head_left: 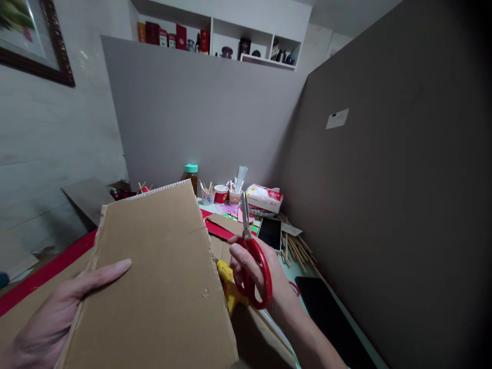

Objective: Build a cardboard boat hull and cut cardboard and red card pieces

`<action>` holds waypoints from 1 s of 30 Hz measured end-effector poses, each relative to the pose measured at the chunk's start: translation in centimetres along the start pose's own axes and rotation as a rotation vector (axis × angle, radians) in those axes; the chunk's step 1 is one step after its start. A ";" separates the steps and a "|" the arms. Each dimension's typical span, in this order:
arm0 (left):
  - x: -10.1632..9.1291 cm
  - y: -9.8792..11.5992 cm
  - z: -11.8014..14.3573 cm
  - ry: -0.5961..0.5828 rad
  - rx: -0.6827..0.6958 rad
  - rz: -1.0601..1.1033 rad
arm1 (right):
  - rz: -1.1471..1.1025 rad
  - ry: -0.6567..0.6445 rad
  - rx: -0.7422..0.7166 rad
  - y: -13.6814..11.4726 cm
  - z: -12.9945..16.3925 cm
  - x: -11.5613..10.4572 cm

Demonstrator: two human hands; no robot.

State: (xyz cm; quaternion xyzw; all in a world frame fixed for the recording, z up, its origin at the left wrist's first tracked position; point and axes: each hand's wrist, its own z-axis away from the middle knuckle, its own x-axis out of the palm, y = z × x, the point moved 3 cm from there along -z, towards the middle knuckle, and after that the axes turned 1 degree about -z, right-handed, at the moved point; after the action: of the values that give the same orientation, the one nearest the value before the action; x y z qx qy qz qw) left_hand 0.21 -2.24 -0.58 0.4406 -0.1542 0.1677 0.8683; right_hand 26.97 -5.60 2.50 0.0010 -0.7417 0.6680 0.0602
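My left hand [57, 312] grips a large piece of cardboard [157, 277] by its left edge, thumb on the front face and the other fingers behind it. The cardboard is raised and tilted, with a ragged right edge and corrugation showing along the top. In my right hand [269, 271] is a pair of scissors [265, 287] with red handles, my fingers through the loops. Their blades point up and look closed, just right of the cardboard and apart from it. A yellow glue gun [227, 279] lies behind the cardboard, partly hidden.
Paper cups [221, 193] with sticks and pens, a lidded jar [191, 177] and a tissue pack [265, 197] stand at the back. A phone [270, 233], wooden sticks [298, 248] and a black slab [330, 318] lie right. Grey panels [203, 113] enclose the table.
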 end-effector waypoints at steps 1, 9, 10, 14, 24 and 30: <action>0.1 0.0 0.1 -0.007 -0.027 0.013 | -0.042 -0.014 0.016 -0.1 0.1 0.2; 2.0 0.1 1.8 -0.065 -0.001 -0.009 | -0.139 -0.094 0.010 -0.6 0.8 1.2; 2.2 0.2 1.8 -0.057 -0.004 0.002 | -0.140 -0.107 0.004 -0.6 0.9 1.2; 2.3 0.5 1.3 0.098 0.004 0.100 | -0.043 -0.112 -0.017 -0.6 1.2 1.1; 1.4 0.7 0.3 0.071 0.530 0.083 | -0.193 -0.040 -0.029 2.1 -0.1 0.9; 1.5 2.0 0.8 0.074 0.472 0.208 | -0.292 0.115 -0.073 1.8 0.0 -0.1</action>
State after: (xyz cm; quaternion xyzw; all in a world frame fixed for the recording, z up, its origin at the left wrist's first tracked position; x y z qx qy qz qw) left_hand 0.60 -1.55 1.92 0.6062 -0.1235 0.3033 0.7247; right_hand 26.94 -5.40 0.73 0.0686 -0.7528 0.6237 0.1992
